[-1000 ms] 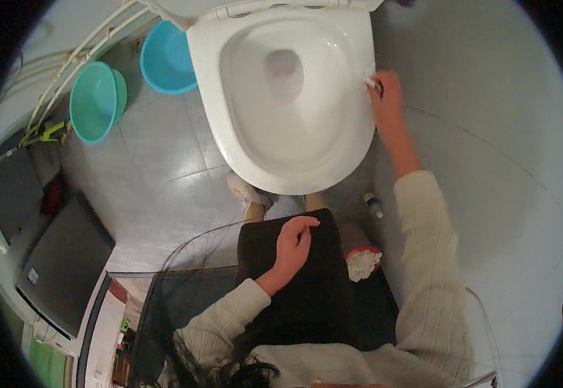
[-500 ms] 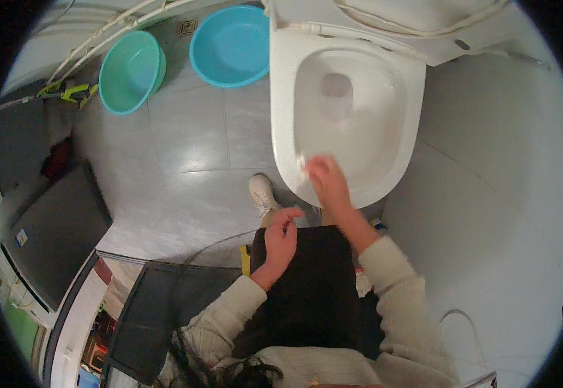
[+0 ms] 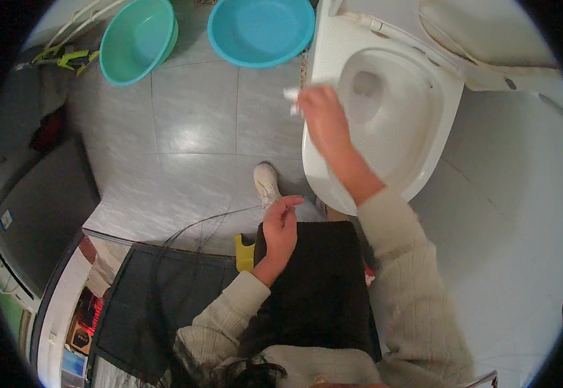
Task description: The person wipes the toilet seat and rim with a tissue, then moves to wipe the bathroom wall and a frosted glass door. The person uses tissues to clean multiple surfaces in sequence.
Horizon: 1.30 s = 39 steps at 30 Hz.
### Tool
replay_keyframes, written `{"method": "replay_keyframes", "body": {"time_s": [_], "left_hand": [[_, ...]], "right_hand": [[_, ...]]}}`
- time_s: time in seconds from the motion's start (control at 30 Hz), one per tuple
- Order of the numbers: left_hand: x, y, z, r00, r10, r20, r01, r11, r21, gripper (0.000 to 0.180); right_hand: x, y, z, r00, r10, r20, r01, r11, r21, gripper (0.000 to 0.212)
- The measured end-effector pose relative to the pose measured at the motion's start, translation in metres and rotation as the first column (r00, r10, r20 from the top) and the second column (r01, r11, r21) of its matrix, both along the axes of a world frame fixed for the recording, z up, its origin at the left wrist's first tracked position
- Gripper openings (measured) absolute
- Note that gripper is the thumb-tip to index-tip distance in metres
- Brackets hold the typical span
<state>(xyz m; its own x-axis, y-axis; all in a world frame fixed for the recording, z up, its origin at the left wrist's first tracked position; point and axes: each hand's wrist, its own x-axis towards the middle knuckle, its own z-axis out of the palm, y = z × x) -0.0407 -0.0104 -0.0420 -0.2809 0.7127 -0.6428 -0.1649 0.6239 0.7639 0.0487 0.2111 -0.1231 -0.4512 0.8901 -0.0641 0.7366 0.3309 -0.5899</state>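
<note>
My right hand (image 3: 325, 119) is closed on a crumpled white tissue (image 3: 292, 102), which sticks out past the fingertips on their left side. This hand is over the left rim of the white toilet (image 3: 317, 174), about halfway along it. The toilet's lid and seat are raised, and the bowl lies open to the right of the hand. My left hand (image 3: 281, 226) hovers above my dark-clad lap. Its fingers are loosely bent and apart, with nothing visible in them.
A green basin (image 3: 138, 40) and a blue basin (image 3: 261, 32) stand on the grey tiled floor (image 3: 194, 123), left of the toilet. A yellow object (image 3: 244, 253) is beside my lap. Dark panels (image 3: 39, 216) line the left side, and a pale wall (image 3: 521, 213) the right.
My right hand has moved forward with the tissue, from the front of the rim to the middle of its left side. The view has shifted, and my left hand stays over my lap.
</note>
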Motion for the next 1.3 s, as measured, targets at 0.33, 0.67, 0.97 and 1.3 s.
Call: {"method": "replay_keyframes", "body": {"time_s": [0.33, 0.67, 0.97, 1.3], "left_hand": [[-0.011, 0.034, 0.017, 0.995, 0.003, -0.103, 0.009, 0.994, 0.112, 0.024], [0.019, 0.071, 0.019, 0.988, -0.088, -0.126, 0.11, 0.977, 0.184, 0.028], [0.024, 0.054, 0.013, 0.97, -0.206, -0.13, 0.223, 0.966, 0.132, 0.026], [0.033, 0.049, 0.006, 0.973, -0.213, -0.091, 0.223, 0.967, 0.124, 0.026]], "right_hand": [[0.078, -0.102, 0.046, 0.984, 0.13, -0.122, -0.165, 0.926, -0.34, 0.018], [0.0, 0.11, 0.022, 0.97, 0.067, 0.233, -0.162, 0.893, 0.419, 0.038], [0.078, 0.118, 0.024, 0.926, 0.053, 0.374, -0.193, 0.917, 0.348, 0.054], [0.043, 0.114, 0.001, 0.991, 0.042, 0.124, -0.092, 0.9, 0.427, 0.052]]}}
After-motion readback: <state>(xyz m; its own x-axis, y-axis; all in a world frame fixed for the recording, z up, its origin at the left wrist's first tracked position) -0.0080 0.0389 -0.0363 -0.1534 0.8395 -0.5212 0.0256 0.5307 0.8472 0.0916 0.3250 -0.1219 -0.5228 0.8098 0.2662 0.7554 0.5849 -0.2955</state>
